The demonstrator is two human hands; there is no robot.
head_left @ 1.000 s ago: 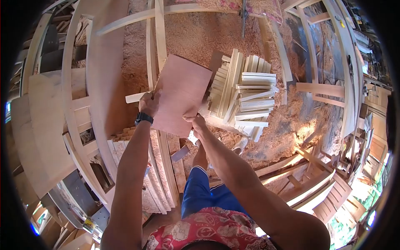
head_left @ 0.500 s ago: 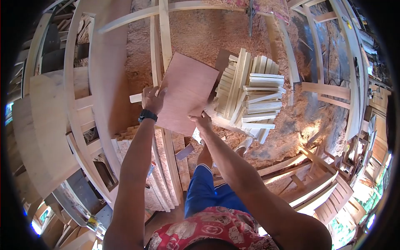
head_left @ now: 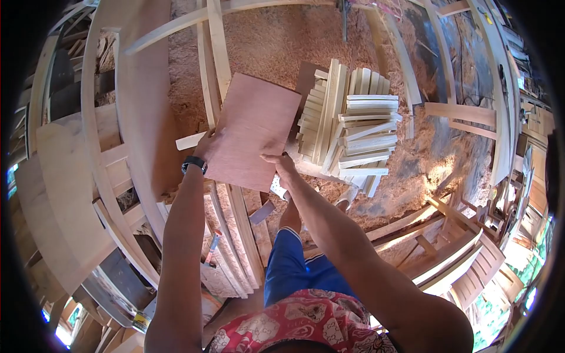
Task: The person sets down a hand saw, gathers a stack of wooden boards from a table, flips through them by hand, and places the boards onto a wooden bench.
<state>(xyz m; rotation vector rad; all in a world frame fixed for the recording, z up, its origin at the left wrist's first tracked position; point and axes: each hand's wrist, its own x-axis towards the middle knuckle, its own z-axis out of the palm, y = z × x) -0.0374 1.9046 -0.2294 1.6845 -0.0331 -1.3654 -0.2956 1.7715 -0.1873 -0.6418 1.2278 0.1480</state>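
Observation:
A reddish-brown plywood panel (head_left: 253, 126) is held up in front of me, tilted, between both hands. My left hand (head_left: 204, 146), with a black watch on the wrist, is at the panel's left edge; its fingers are mostly hidden behind the board. On the lower right edge, my right hand (head_left: 285, 167) grips with the thumb lying on the face and the other fingers curled underneath. Just right of the panel lies a pile of pale wooden slats (head_left: 368, 132), and a darker board (head_left: 307, 79) shows partly behind the panel.
Long timber pieces (head_left: 219, 47) run behind the panel. A tool with a red and blue handle (head_left: 213, 246) lies on stacked boards below my left hand. A large plywood sheet (head_left: 138, 106) stands at left. Sawdust covers the floor (head_left: 265, 38). Slatted wooden parts (head_left: 479, 265) lie at lower right.
The panel has shifted slightly left in view along with both hands. My left hand's fingers, earlier visible at the edge, are now mostly behind the panel.

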